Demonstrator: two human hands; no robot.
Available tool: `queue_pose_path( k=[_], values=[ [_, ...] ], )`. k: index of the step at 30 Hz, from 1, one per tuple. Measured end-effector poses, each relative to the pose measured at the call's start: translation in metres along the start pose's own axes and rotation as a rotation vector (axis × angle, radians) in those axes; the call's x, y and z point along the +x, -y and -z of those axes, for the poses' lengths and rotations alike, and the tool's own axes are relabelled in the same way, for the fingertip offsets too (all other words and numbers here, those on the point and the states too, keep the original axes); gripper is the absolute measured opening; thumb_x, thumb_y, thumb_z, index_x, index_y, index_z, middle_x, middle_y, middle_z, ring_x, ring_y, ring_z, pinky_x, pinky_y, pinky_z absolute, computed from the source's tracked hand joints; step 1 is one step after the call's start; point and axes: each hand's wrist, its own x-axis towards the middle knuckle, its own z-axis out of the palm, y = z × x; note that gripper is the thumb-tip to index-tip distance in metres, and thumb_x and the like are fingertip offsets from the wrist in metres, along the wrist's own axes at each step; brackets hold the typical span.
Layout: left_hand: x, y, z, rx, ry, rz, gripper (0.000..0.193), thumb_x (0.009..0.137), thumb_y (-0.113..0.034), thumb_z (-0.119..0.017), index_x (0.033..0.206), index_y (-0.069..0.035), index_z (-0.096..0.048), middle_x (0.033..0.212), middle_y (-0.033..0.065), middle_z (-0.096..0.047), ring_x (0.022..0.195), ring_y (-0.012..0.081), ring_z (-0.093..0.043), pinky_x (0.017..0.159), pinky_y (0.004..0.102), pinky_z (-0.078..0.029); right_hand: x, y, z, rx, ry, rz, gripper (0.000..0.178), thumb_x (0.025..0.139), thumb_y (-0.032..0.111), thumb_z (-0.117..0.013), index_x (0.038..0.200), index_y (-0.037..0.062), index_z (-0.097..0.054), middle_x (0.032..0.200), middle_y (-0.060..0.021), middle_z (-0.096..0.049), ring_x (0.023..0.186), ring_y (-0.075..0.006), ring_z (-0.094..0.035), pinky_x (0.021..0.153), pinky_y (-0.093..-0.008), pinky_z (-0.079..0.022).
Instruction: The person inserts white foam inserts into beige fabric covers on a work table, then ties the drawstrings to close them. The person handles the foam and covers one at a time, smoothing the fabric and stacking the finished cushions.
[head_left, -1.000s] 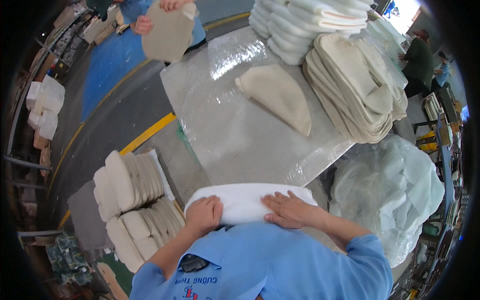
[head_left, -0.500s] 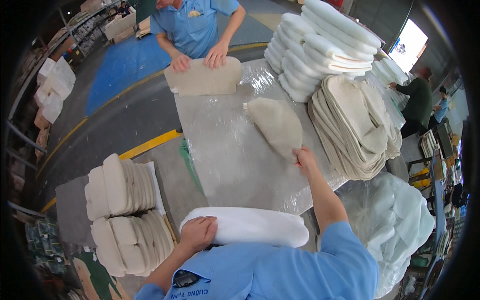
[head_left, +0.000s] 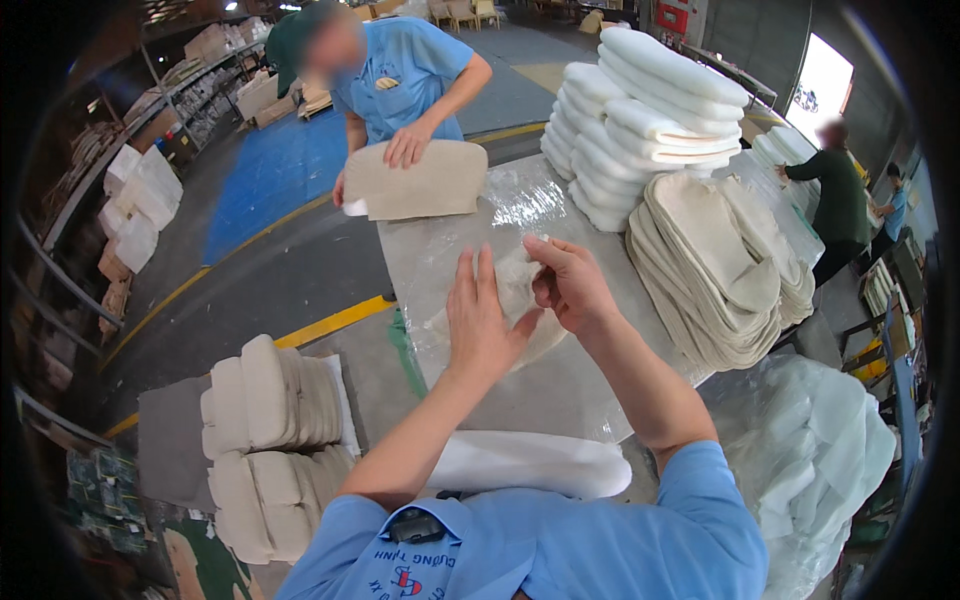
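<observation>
A pale beige fabric cover (head_left: 517, 287) is on the plastic-covered table in front of me, partly hidden by my hands and blurred. My left hand (head_left: 485, 318) lies over its left side with fingers stretched out. Closed in a pinch, my right hand (head_left: 577, 287) grips the cover at its right side; the exact edge between the fingers is hard to see. Close against my body rests a long white cushion pad (head_left: 540, 462), touched by neither hand. Across the table a co-worker's hand (head_left: 408, 145) presses on a beige cushion (head_left: 425, 185) with some white showing at its corner.
Folded beige covers (head_left: 700, 270) are piled at the right, with stacked white pads (head_left: 655, 120) behind. Finished-looking beige cushions (head_left: 265, 400) stand in two groups at the left. A clear plastic bag of white material (head_left: 800, 450) bulges at the lower right. Other people work farther right.
My left hand has left the white pad and reached forward to the cover. My right hand has drawn the cover nearer and leftward. The co-worker has tilted the beige cushion up.
</observation>
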Motion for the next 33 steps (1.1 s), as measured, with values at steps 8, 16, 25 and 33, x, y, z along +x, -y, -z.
queue_pose_path(
  k=[8,16,25,33],
  values=[
    [0.069,0.033,0.06,-0.683,0.476,0.336,0.04,0.095,-0.008,-0.065,0.133,0.001,-0.067,0.124,0.0128,-0.072,0.105,0.0218,-0.073,0.091,0.0364,-0.057,-0.004,0.006,0.02,-0.133,0.082,0.292,0.027,0.099,0.032,-0.079,0.096,0.0089,-0.066,0.073,0.0046,-0.056,0.061,-0.007,-0.048,0.055,-0.0242,-0.036],
    [0.092,0.048,0.087,-1.226,0.745,0.639,0.054,0.096,-0.017,-0.07,0.146,0.002,-0.057,0.127,0.0127,-0.07,0.106,0.0166,-0.071,0.097,0.0321,-0.056,0.012,0.006,0.002,-0.511,0.164,0.811,0.037,0.101,0.027,-0.076,0.125,0.0003,-0.069,0.088,0.0017,-0.068,0.076,-0.0091,-0.062,0.069,-0.0255,-0.049],
    [0.049,0.076,0.072,-0.9,0.704,0.348,0.07,0.096,-0.006,-0.071,0.161,-0.006,-0.043,0.127,0.0084,-0.065,0.101,0.011,-0.065,0.089,0.0308,-0.057,0.026,0.015,0.023,-0.284,0.024,0.34,0.027,0.102,0.027,-0.073,0.107,0.0007,-0.073,0.086,-0.0005,-0.07,0.072,-0.0082,-0.061,0.065,-0.0281,-0.05],
    [0.059,0.087,0.07,-1.004,0.64,0.48,0.031,0.102,-0.011,-0.066,0.133,-0.005,-0.068,0.1,-0.0063,-0.069,0.086,0.0037,-0.059,0.076,0.0235,-0.049,0.033,0.021,0.038,-0.421,-0.022,0.371,0.029,0.101,0.028,-0.073,0.115,0.0019,-0.073,0.094,-0.0013,-0.07,0.076,-0.0091,-0.061,0.071,-0.0276,-0.05]
  ],
)
